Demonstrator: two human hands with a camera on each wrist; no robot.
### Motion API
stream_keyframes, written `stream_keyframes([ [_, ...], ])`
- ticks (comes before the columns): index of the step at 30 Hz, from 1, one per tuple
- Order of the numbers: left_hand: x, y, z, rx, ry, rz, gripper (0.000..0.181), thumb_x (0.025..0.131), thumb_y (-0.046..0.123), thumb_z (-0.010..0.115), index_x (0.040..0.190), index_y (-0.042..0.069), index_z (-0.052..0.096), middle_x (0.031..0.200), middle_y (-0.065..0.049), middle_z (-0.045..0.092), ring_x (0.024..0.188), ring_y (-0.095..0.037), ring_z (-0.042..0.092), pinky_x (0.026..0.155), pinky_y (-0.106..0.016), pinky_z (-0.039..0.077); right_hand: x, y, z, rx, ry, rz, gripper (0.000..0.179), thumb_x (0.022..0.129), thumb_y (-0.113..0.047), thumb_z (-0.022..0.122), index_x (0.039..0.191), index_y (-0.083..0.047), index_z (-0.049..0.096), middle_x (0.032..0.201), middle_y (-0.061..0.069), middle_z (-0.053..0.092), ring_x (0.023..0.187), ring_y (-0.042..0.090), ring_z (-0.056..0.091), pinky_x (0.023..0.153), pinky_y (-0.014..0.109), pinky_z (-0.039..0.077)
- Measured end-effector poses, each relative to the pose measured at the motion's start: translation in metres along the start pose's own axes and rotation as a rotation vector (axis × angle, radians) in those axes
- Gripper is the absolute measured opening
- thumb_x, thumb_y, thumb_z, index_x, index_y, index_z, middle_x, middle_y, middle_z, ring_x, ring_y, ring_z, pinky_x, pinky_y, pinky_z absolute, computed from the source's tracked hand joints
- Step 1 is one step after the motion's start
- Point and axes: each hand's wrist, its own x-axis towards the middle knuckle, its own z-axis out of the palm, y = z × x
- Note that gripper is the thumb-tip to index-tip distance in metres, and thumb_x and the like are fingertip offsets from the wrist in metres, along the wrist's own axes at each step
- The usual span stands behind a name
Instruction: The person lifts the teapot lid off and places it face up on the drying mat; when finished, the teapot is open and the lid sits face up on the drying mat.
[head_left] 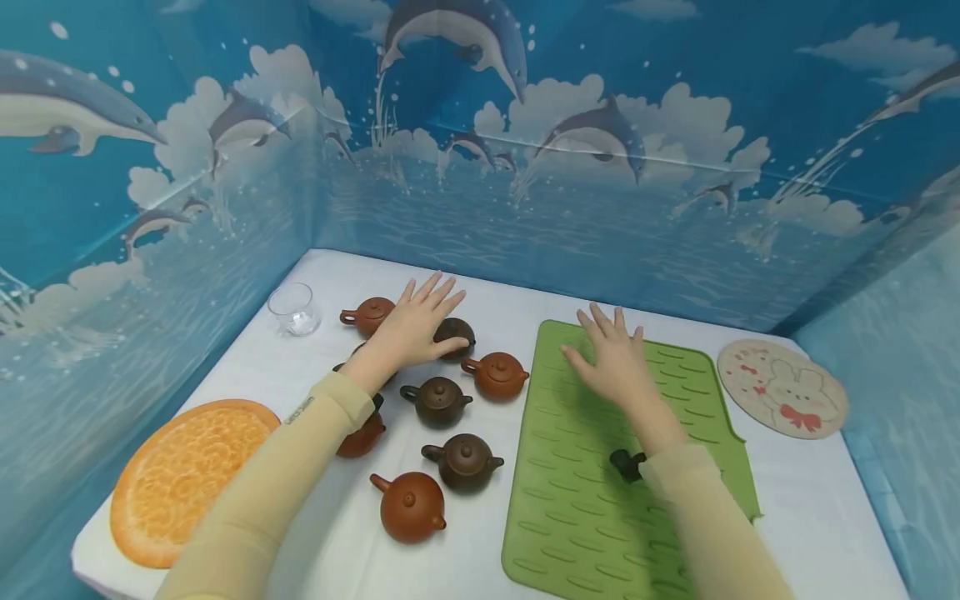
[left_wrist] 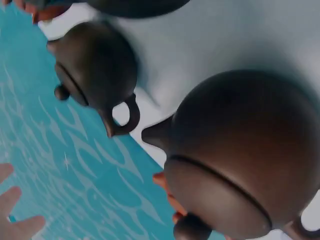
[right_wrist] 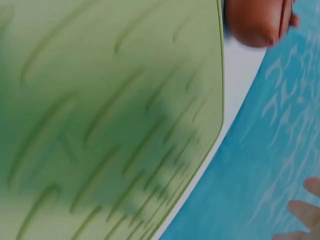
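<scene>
My left hand (head_left: 420, 325) is spread with straight fingers over the group of small teapots, holding nothing. Partly covered by it are a dark brown teapot (head_left: 456, 338) and a reddish-brown teapot (head_left: 372, 315). Just right of it sits another reddish-brown teapot (head_left: 498, 375), with a dark teapot (head_left: 438, 402) below. Large in the left wrist view is a dark teapot (left_wrist: 245, 145), and a second dark teapot (left_wrist: 97, 65) stands beyond. My right hand (head_left: 611, 354), fingers spread and empty, hovers over the green ridged mat (head_left: 555, 467), casting a shadow on it.
Nearer on the white table stand a dark teapot (head_left: 467, 462) and a reddish-brown teapot (head_left: 411, 507). A clear glass cup (head_left: 295, 310) is at the back left, an orange-slice mat (head_left: 187, 479) at the front left. Far right lies a round rabbit-print mat (head_left: 783, 388).
</scene>
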Motion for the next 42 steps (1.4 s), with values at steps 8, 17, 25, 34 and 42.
stream_keyframes([
  [8,-0.004,0.018,0.015,-0.104,-0.029,0.162,0.043,0.099,0.037,0.058,0.138,0.017,0.059,0.15,-0.006,0.049,0.145,-0.029,0.036,0.118,-0.046,0.031,-0.003,-0.034,0.027,0.163,0.014,-0.147,0.052,0.099,-0.033,0.059,0.142,-0.005,0.052,0.148,0.017,0.048,0.139,0.043,0.041,0.111,0.064,0.032],
  [17,0.001,0.018,0.031,-0.345,-0.161,0.079,0.027,0.098,0.021,0.063,0.123,0.013,0.069,0.122,-0.004,0.07,0.116,-0.019,0.064,0.098,-0.036,0.052,0.001,-0.056,0.048,0.319,0.02,-0.21,0.032,0.096,-0.021,0.066,0.12,-0.002,0.068,0.125,0.017,0.066,0.12,0.035,0.061,0.101,0.05,0.048],
  [25,0.008,0.015,0.034,-0.424,-0.218,0.005,0.024,0.097,0.015,0.064,0.119,0.011,0.071,0.116,-0.004,0.072,0.107,-0.018,0.067,0.091,-0.033,0.055,0.013,-0.063,0.058,0.36,0.021,-0.168,0.02,0.092,-0.014,0.069,0.11,-0.006,0.073,0.114,0.011,0.071,0.106,0.029,0.067,0.089,0.044,0.056],
  [34,0.019,0.018,0.038,-0.381,-0.228,-0.04,0.017,0.094,0.015,0.068,0.11,0.015,0.073,0.107,0.0,0.073,0.1,-0.014,0.067,0.088,-0.032,0.055,0.022,-0.069,0.059,0.378,-0.012,-0.105,0.019,0.09,-0.014,0.073,0.106,-0.006,0.074,0.111,0.01,0.072,0.103,0.028,0.068,0.089,0.042,0.056],
  [42,0.021,0.022,0.045,-0.361,-0.221,-0.019,0.008,0.093,0.018,0.069,0.099,0.016,0.074,0.1,0.001,0.074,0.095,-0.013,0.067,0.086,-0.031,0.055,0.021,-0.073,0.063,0.347,0.005,-0.116,0.014,0.091,-0.013,0.071,0.101,-0.005,0.072,0.108,0.012,0.07,0.101,0.028,0.067,0.086,0.042,0.056],
])
